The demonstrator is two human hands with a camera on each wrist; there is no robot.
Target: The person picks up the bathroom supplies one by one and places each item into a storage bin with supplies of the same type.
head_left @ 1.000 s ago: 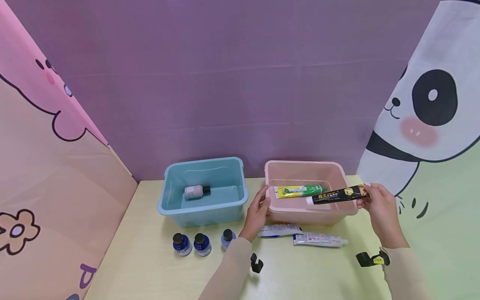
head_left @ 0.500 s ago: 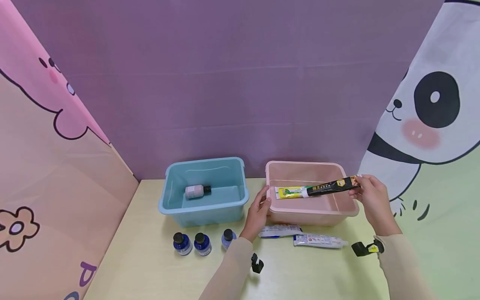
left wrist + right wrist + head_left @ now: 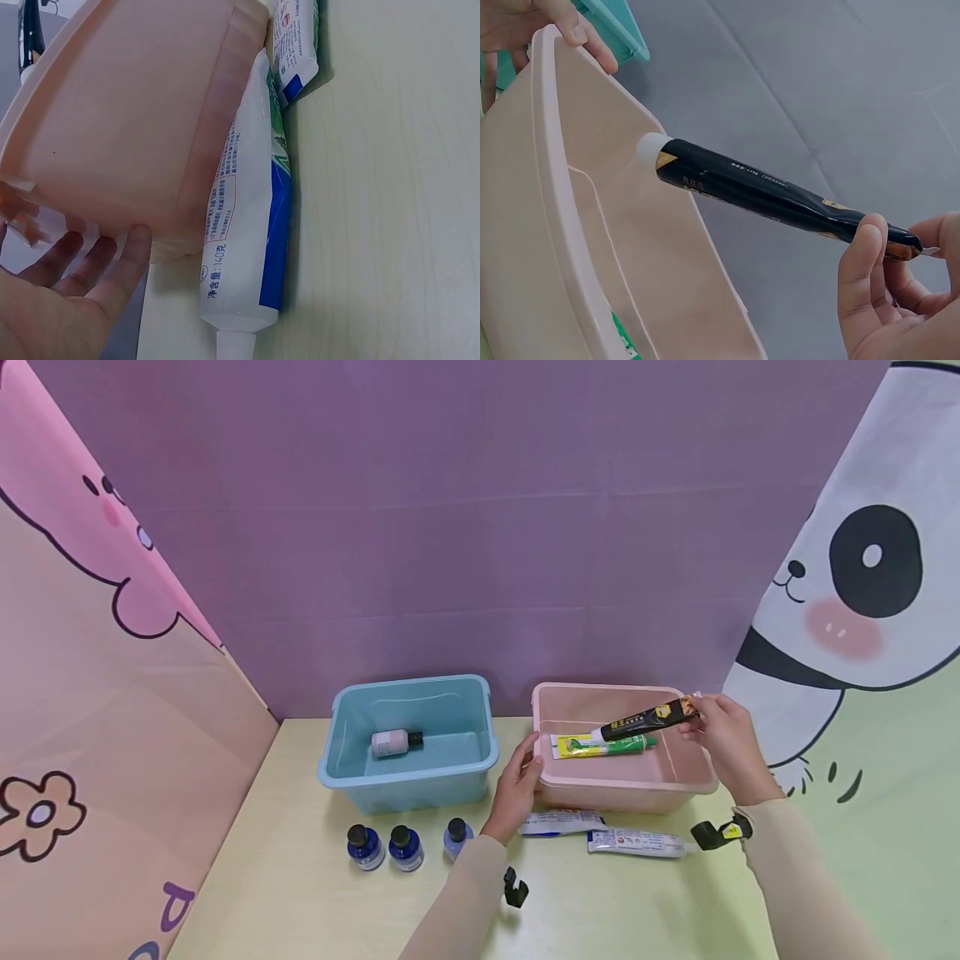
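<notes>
My right hand [image 3: 729, 745] pinches a black toothpaste tube [image 3: 645, 721] by its crimped end. The tube slants over the pink plastic bin [image 3: 615, 797], white cap pointing left and downward. Below it a yellow-and-green toothpaste tube [image 3: 573, 747] lies on the bin floor. My left hand [image 3: 513, 797] holds the left end of that bin by its rim; in the left wrist view its fingers [image 3: 127, 270] rest on the outer wall. Two white toothpaste tubes, one nearer the left hand [image 3: 561, 822] and one farther right [image 3: 637, 842], lie before the bin.
Left of the pink bin stands a blue bin [image 3: 408, 789] with a pale pink bottle [image 3: 390, 743] lying inside. In front of it two dark blue bottles [image 3: 365, 847] stand upright, and a lighter blue bottle [image 3: 456, 837] is partly behind my left sleeve. A purple backdrop [image 3: 420, 543] rises behind.
My right hand has moved left and away from me, bringing the black tube from the pink bin's front right edge to above its inside. The left hand stays at the rim.
</notes>
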